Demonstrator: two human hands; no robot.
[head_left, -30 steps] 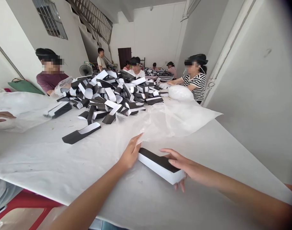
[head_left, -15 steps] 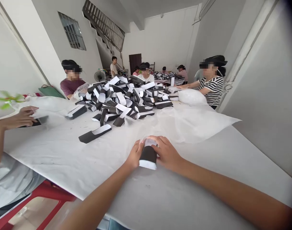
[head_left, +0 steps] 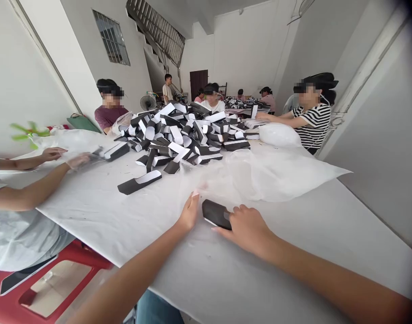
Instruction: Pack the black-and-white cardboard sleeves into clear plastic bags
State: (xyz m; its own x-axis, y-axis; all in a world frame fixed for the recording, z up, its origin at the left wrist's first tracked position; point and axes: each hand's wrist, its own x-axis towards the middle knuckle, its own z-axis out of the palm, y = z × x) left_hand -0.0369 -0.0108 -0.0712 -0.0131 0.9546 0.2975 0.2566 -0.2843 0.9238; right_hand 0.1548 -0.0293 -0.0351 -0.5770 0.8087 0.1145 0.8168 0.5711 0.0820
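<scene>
My right hand (head_left: 248,225) grips one end of a black paper sleeve (head_left: 215,213) with a white inside. The sleeve lies tilted sideways just above the table, pointing left. My left hand (head_left: 189,211) is apart from it, a little to the left, its fingers stretched out and partly blurred at the tips. A clear plastic bag (head_left: 273,180) is spread flat beyond my hands, its near edge close to my left fingertips. One loose black-and-white sleeve (head_left: 140,182) lies left of the bag. Behind it rises a large pile of such sleeves (head_left: 192,135).
A white-covered table (head_left: 101,202) stretches in front of me. A co-worker's hands (head_left: 79,161) handle a sleeve at the left. A person in stripes (head_left: 314,121) sits at the right, near a puffed plastic bag (head_left: 280,135). A red stool (head_left: 74,265) stands at lower left.
My left hand has let go of the sleeve and moved off to its left. My right hand has turned the sleeve from upright to sideways. The co-worker's hands at the left have moved right.
</scene>
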